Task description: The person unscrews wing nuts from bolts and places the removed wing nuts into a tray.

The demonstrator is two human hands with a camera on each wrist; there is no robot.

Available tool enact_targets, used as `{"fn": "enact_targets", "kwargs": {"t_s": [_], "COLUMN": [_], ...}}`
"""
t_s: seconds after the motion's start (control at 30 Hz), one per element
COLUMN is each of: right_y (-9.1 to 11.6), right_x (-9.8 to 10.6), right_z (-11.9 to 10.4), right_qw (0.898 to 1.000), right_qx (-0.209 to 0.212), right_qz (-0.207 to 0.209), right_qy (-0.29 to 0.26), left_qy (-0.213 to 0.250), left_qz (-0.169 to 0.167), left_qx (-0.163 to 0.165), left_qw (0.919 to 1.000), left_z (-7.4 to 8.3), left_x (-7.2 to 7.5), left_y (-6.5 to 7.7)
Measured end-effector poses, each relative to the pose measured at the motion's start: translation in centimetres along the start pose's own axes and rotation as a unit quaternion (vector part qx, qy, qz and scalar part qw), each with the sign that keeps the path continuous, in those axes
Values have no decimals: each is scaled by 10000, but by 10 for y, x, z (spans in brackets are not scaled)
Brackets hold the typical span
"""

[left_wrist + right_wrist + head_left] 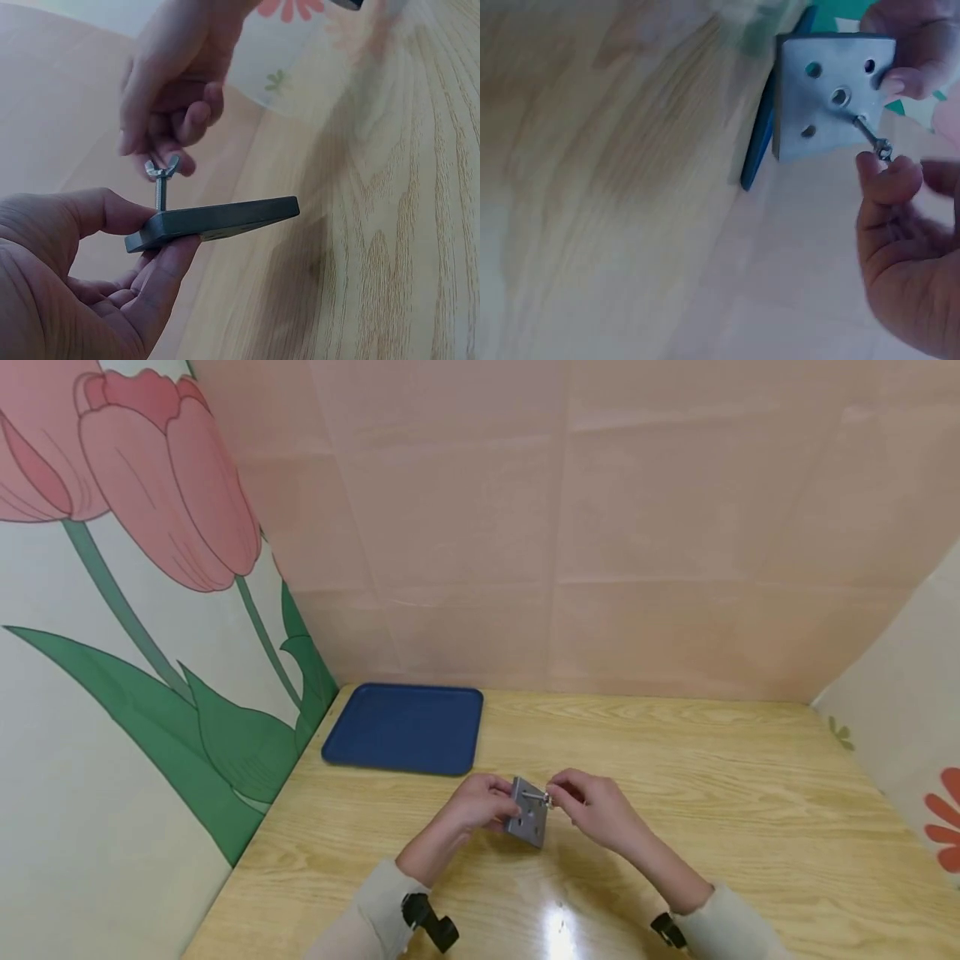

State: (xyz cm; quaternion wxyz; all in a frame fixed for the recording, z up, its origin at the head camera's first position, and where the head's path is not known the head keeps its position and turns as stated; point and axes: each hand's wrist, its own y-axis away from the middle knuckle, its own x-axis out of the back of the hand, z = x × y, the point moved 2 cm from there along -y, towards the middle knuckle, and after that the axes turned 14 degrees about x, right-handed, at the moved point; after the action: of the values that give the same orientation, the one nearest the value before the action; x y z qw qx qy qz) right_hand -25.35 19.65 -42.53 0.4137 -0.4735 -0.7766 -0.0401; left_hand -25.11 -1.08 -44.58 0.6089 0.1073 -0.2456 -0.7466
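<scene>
A grey square metal plate with several round holes is held up over the table, tilted on edge in the head view. My left hand grips one edge, its thumb on one face and fingers behind, as the left wrist view shows. A silver wing screw stands out of a hole near the plate's edge, its threaded shank partly showing. The curled fingertips of my right hand are right at the winged head, pinching around it. Part of the plate's far face is hidden by my left fingers.
A blue tray lies flat on the wood-grain table, behind and left of my hands. Beyond the table's back edge hangs a pinkish wall covering. A tulip-printed panel borders the left side, and a pale flowered one the right.
</scene>
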Motion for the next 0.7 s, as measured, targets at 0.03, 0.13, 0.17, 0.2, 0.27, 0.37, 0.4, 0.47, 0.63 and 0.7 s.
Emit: {"fn": "enact_targets", "kwargs": {"t_s": [0.03,0.13,0.17,0.2,0.27,0.37,0.4,0.47,0.63,0.7], "right_y": [0,-1,-1,-1,-1,0,-1,-1,-2,-3], "right_x": [0,-1,-2,-3,-4,-7,-8,-9,-11,-11], "right_z": [2,8,9,9,10,11,11,12,12,11], "right_qw": [9987,9817,9732,9649,9521,9408,9390,9368,9353,9358], "right_qx": [-370,-1285,-1513,-1665,-1842,-2011,-2027,-2040,-2037,-2023], "right_qz": [7,-78,-129,-173,-235,-254,-256,-264,-294,-303], "right_qy": [-351,-1401,-1726,-2024,-2430,-2716,-2767,-2830,-2878,-2871], "left_qy": [10,49,69,79,100,104,96,94,117,117], "left_qz": [-2,-23,-36,-47,-68,-87,-88,-96,-144,-152], "left_qx": [11,29,32,31,35,20,22,26,12,1], "left_qw": [10000,10000,10000,10000,9999,9999,9999,9999,9998,9998], "left_z": [0,-1,-2,-2,-2,-1,-1,-1,-1,-1], "left_x": [0,0,0,0,0,1,1,1,2,2], "left_y": [0,-1,-1,-1,-2,-2,-2,-2,-2,-2]}}
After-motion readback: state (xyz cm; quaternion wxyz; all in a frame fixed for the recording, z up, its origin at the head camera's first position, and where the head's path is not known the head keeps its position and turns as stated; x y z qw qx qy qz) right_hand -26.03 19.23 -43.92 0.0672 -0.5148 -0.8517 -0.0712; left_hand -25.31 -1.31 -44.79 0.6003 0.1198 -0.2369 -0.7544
